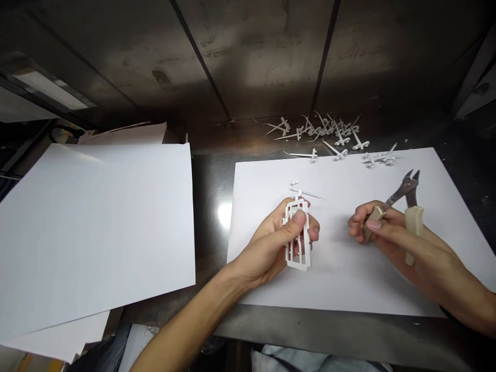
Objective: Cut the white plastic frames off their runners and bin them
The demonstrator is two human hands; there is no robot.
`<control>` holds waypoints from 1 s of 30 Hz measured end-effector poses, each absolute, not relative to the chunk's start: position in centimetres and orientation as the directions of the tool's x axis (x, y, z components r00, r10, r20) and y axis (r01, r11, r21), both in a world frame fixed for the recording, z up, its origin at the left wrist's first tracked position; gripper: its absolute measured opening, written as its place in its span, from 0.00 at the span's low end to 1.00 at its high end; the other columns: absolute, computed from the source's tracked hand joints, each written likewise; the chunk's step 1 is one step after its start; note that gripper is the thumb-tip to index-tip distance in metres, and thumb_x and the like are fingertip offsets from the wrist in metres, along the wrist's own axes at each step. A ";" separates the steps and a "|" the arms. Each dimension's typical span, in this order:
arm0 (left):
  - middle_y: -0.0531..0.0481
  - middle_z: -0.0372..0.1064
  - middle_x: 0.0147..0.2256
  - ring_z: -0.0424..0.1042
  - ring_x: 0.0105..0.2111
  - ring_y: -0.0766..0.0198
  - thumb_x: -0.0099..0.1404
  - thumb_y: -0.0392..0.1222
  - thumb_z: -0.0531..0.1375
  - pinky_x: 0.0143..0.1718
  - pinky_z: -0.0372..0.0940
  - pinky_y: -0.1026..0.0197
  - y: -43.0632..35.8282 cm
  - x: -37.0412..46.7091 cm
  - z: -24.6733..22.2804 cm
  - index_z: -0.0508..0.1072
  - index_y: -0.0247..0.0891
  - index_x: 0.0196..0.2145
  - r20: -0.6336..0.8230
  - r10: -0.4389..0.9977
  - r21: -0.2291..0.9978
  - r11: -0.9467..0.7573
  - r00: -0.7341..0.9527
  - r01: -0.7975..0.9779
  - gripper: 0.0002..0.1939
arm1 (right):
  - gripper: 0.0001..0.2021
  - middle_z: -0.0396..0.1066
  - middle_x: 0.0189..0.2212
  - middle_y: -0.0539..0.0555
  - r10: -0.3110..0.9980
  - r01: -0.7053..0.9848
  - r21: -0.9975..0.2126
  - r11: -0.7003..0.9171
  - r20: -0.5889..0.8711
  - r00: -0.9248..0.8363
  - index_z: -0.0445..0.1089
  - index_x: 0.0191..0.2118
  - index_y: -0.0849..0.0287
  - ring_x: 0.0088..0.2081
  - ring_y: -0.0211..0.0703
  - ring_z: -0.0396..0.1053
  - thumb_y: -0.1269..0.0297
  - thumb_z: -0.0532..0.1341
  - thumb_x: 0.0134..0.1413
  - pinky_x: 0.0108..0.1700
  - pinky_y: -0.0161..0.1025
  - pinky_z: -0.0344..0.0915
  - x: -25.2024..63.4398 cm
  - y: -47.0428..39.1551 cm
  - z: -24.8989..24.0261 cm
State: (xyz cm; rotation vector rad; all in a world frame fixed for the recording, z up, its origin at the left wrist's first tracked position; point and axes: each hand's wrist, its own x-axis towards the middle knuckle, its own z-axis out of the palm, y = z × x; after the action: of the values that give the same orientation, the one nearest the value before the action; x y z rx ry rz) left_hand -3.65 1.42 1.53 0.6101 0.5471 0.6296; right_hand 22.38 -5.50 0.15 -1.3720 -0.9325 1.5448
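My left hand (277, 240) grips a white plastic frame (305, 253) with long slots, the thumb pressed on its face. From the frame's top end sticks out a curled white sprue (297, 190) with a thin spike pointing right. To the right, my right hand (403, 240) is wrapped round the beige handles of a pair of side cutters (408, 188). The cutters' jaws point up and stand a little apart, away from the plastic frame. Both hands are above a white sheet of paper (263, 289).
Several cut-off white sprue pieces (321, 126) lie heaped along the back, some on the paper's far edge. A stack of white sheets (116, 222) stands at the left. A stained metal wall (256, 57) rises behind the metal bench (209, 196).
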 end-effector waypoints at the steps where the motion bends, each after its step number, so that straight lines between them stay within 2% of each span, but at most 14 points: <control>1: 0.52 0.71 0.36 0.68 0.30 0.73 0.78 0.48 0.67 0.32 0.65 0.72 1.4 -3.6 1.6 0.67 0.38 0.52 -0.278 0.674 0.673 0.645 0.685 -0.362 0.16 | 0.09 0.73 0.44 0.53 0.931 -0.119 -0.923 -0.365 -0.362 -0.041 0.77 0.50 0.48 0.48 0.52 0.66 0.50 0.66 0.76 0.53 0.44 0.65 22.3 -5.5 0.3; 4: 0.52 0.74 0.41 0.80 0.40 0.67 0.78 0.40 0.68 0.45 0.74 0.65 1.3 -3.6 1.8 0.65 0.41 0.56 -0.279 0.656 0.648 0.667 0.701 -0.367 0.17 | 0.10 0.74 0.45 0.53 0.932 -0.095 -0.927 -0.363 -0.359 -0.056 0.77 0.49 0.49 0.47 0.52 0.67 0.50 0.65 0.77 0.51 0.45 0.64 22.3 -5.5 0.4; 6: 0.50 0.77 0.47 0.83 0.46 0.60 0.79 0.37 0.66 0.50 0.77 0.58 1.3 -3.6 1.9 0.65 0.44 0.58 -0.256 0.638 0.621 0.685 0.727 -0.382 0.17 | 0.13 0.72 0.40 0.53 0.936 -0.021 -0.938 -0.347 -0.345 -0.068 0.76 0.44 0.51 0.43 0.50 0.67 0.49 0.64 0.78 0.47 0.44 0.62 22.6 -5.5 0.3; 9: 0.47 0.79 0.53 0.83 0.47 0.63 0.79 0.34 0.66 0.51 0.78 0.59 1.4 -3.6 2.1 0.66 0.46 0.63 -0.227 0.621 0.606 0.693 0.751 -0.390 0.21 | 0.24 0.62 0.29 0.51 0.940 0.087 -0.941 -0.327 -0.333 -0.069 0.67 0.30 0.55 0.34 0.47 0.60 0.48 0.63 0.79 0.39 0.45 0.56 23.1 -5.7 0.1; 11: 0.47 0.81 0.52 0.83 0.46 0.66 0.78 0.33 0.66 0.51 0.78 0.61 1.5 -3.7 2.1 0.66 0.47 0.65 -0.226 0.614 0.602 0.699 0.756 -0.387 0.24 | 0.27 0.55 0.26 0.50 0.943 0.086 -0.942 -0.324 -0.329 -0.058 0.60 0.27 0.55 0.30 0.46 0.54 0.48 0.64 0.78 0.34 0.46 0.52 23.4 -5.9 -0.1; 13: 0.47 0.82 0.51 0.83 0.45 0.67 0.78 0.33 0.67 0.50 0.78 0.62 1.5 -3.8 2.1 0.68 0.46 0.65 -0.230 0.615 0.602 0.699 0.754 -0.386 0.23 | 0.27 0.53 0.27 0.49 0.943 0.064 -0.943 -0.328 -0.331 -0.044 0.58 0.28 0.55 0.29 0.46 0.51 0.48 0.65 0.77 0.33 0.46 0.49 23.5 -6.0 -0.4; 17: 0.43 0.81 0.57 0.84 0.47 0.63 0.79 0.37 0.67 0.51 0.77 0.63 1.3 -3.7 2.0 0.75 0.40 0.58 -0.257 0.637 0.667 0.661 0.727 -0.344 0.13 | 0.26 0.53 0.29 0.48 0.939 0.090 -0.937 -0.339 -0.343 -0.032 0.57 0.30 0.55 0.31 0.45 0.51 0.50 0.69 0.74 0.34 0.45 0.48 23.4 -5.9 -0.6; 21: 0.41 0.78 0.60 0.84 0.50 0.61 0.80 0.39 0.66 0.53 0.75 0.64 1.1 -3.7 2.1 0.73 0.43 0.64 -0.274 0.646 0.727 0.624 0.713 -0.286 0.18 | 0.24 0.55 0.31 0.48 0.935 0.095 -0.937 -0.337 -0.345 -0.081 0.55 0.34 0.54 0.34 0.45 0.52 0.54 0.70 0.74 0.36 0.44 0.50 23.1 -5.6 -0.3; 23: 0.39 0.76 0.62 0.83 0.51 0.60 0.81 0.41 0.64 0.54 0.75 0.62 1.2 -3.6 2.2 0.71 0.44 0.67 -0.271 0.648 0.699 0.641 0.712 -0.318 0.20 | 0.20 0.58 0.34 0.48 0.934 0.086 -0.938 -0.336 -0.343 -0.095 0.58 0.37 0.53 0.37 0.46 0.57 0.57 0.70 0.74 0.38 0.43 0.54 23.0 -5.4 -0.2; 25: 0.35 0.73 0.65 0.82 0.53 0.55 0.84 0.46 0.58 0.56 0.75 0.55 1.3 -3.6 2.4 0.70 0.41 0.68 -0.260 0.643 0.621 0.683 0.721 -0.385 0.20 | 0.15 0.61 0.38 0.49 0.937 0.099 -0.939 -0.329 -0.338 -0.089 0.62 0.39 0.52 0.40 0.48 0.60 0.59 0.70 0.73 0.40 0.44 0.56 23.0 -5.2 -0.2; 28: 0.28 0.69 0.68 0.80 0.57 0.45 0.85 0.52 0.50 0.58 0.74 0.43 1.5 -3.6 2.6 0.70 0.35 0.67 -0.240 0.633 0.495 0.732 0.736 -0.468 0.25 | 0.11 0.63 0.41 0.50 0.945 0.105 -0.945 -0.308 -0.317 -0.081 0.66 0.41 0.51 0.44 0.50 0.63 0.59 0.69 0.74 0.43 0.45 0.57 23.1 -5.1 -0.2; 30: 0.28 0.66 0.69 0.78 0.58 0.43 0.85 0.53 0.47 0.59 0.73 0.41 1.6 -3.6 2.8 0.70 0.34 0.68 -0.232 0.627 0.460 0.744 0.744 -0.484 0.27 | 0.10 0.63 0.40 0.50 0.948 0.094 -0.949 -0.301 -0.309 -0.081 0.68 0.42 0.50 0.43 0.50 0.62 0.57 0.70 0.73 0.44 0.45 0.57 23.1 -5.2 -0.1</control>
State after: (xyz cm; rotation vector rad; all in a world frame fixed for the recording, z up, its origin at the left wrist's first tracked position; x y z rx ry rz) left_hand -3.64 1.60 2.77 0.3886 0.3906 0.6253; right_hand 23.10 -5.16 -0.14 -1.4533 -1.1781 1.4706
